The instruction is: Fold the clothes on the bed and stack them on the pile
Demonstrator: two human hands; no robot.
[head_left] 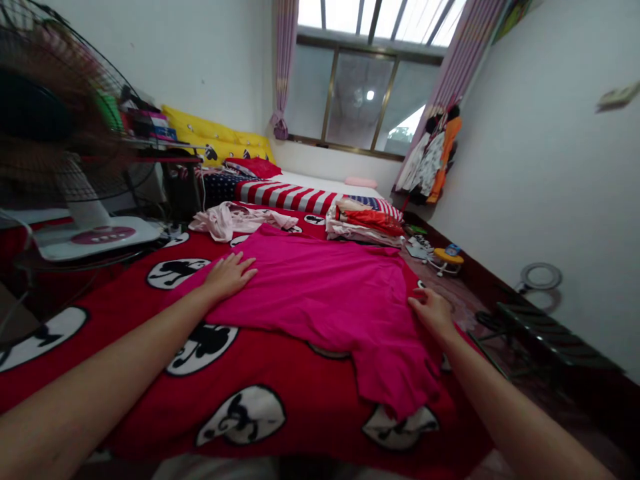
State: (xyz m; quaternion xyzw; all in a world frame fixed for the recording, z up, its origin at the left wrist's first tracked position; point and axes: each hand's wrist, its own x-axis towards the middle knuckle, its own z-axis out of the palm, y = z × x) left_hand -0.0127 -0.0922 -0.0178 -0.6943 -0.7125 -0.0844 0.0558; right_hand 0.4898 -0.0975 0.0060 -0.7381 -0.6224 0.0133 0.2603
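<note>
A bright pink short-sleeved shirt (320,280) lies spread out on a red blanket (295,427) with black-and-white round prints. My left hand (230,275) rests flat on the shirt's left end, fingers apart. At the opposite end, my right hand (431,310) is beside the shirt's right edge, thumb and fingers apart with nothing visible between them. One sleeve hangs toward me, slightly creased. Beyond the shirt, a crumpled pale pink garment (235,220) lies on the left, and a stack of folded clothes (365,223) sits on the right.
A spinning fan (95,233) stands close on the left, by a cluttered small table (165,152). Farther back are yellow cushions (215,137) and a striped blanket (290,195). Clothes hang (433,157) beside the window. On the right floor are a yellow stool (449,257) and a dark rack (545,333).
</note>
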